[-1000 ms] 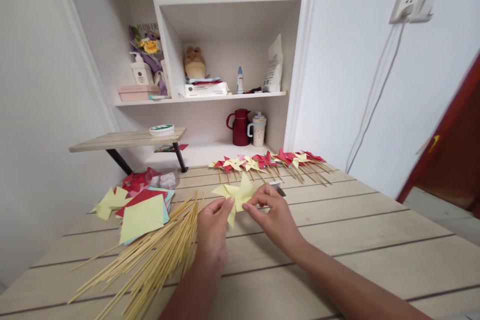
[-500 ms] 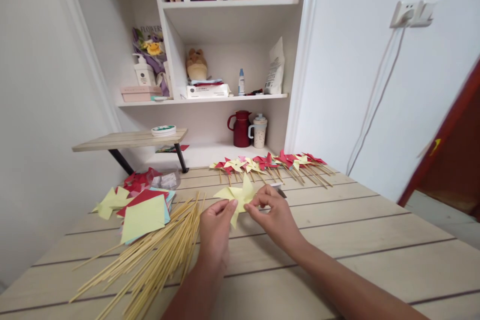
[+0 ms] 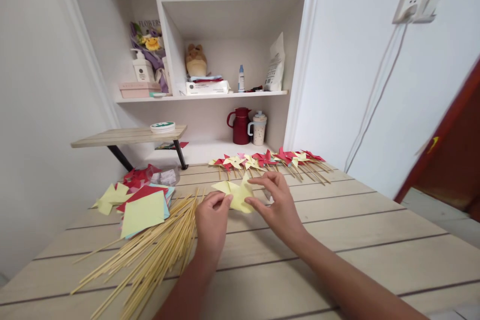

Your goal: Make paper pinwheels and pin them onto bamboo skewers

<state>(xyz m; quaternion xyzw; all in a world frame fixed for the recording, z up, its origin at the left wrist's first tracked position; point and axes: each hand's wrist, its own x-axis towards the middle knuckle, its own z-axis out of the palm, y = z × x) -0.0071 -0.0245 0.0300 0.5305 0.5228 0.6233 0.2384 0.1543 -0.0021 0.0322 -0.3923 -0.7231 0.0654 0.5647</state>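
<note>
A pale yellow paper pinwheel [image 3: 240, 195] is held up above the table, its blades folded and pointed. Its lower left edge is pinched between the thumb and curled fingers of my left hand [image 3: 213, 212]. On the other side, my right hand [image 3: 279, 202] spans the right blade, thumb at the lower edge and forefinger near the upper tip. Left of my left hand lies a loose bundle of thin wooden sticks [image 3: 157, 255]. Beyond it is a stack of square coloured paper [image 3: 144, 214], yellow on top, beside another folded yellow paper piece [image 3: 111, 198].
Along the table's far edge lies a row of red and yellow pinwheels on sticks [image 3: 262, 160]. A clear plastic box [image 3: 165, 176] stands near a small raised shelf [image 3: 129, 136]. A red jug [image 3: 240, 127] and a pale cup [image 3: 258, 129] stand behind.
My right thumb and forefinger have spread from a close pinch to opposite edges of the blade. The pinwheel has tilted and its lower point no longer shows. The view has shifted slightly.
</note>
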